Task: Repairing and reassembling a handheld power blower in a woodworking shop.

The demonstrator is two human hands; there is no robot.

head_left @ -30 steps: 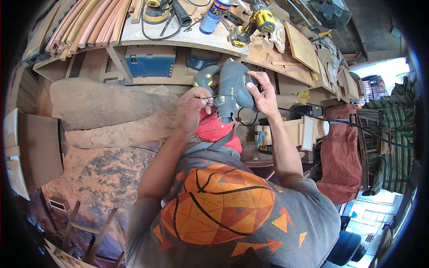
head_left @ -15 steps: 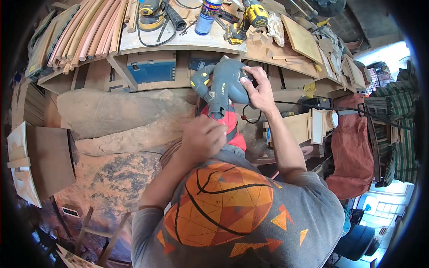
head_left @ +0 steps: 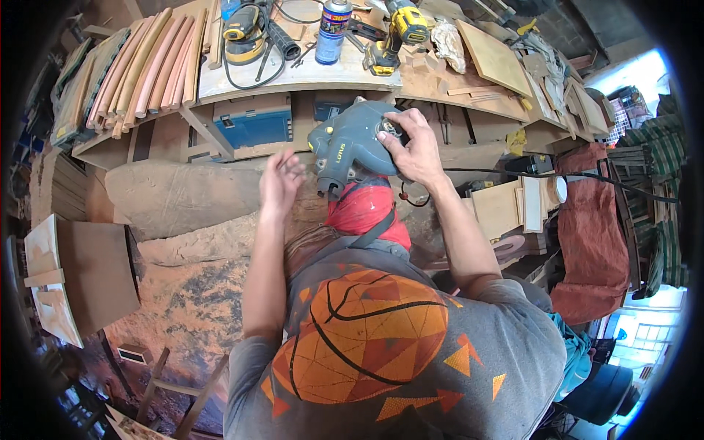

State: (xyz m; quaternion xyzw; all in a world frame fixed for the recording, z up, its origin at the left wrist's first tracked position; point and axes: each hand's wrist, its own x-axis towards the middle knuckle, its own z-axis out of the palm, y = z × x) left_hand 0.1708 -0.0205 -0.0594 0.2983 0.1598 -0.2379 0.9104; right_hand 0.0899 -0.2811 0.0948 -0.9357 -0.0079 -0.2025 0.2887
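Note:
My right hand (head_left: 419,150) grips a dark grey handheld electric blower (head_left: 361,139) by its right side, with the fingers over the round side of its housing. The blower's short nozzle (head_left: 331,180) points down toward me, and red cloth (head_left: 367,211) lies just below it. My left hand (head_left: 281,180) is raised to the left of the nozzle, apart from it. Its fingers are loosely bent and spread, with nothing in them. A small red-and-black piece hangs on a thin cord (head_left: 412,196) below my right wrist.
Ahead stands a workbench (head_left: 308,79) with a yellow sander (head_left: 244,40), a spray can (head_left: 331,33), a cordless drill (head_left: 400,33) and curved wood strips (head_left: 147,70). A blue case (head_left: 253,128) sits beneath. A black cable (head_left: 557,174) runs right. A brown board (head_left: 92,268) stands left.
My left hand has moved from in front of the nozzle up and to the left, and its fingers have spread. The blower has turned, its nozzle shifting left, still in my right hand.

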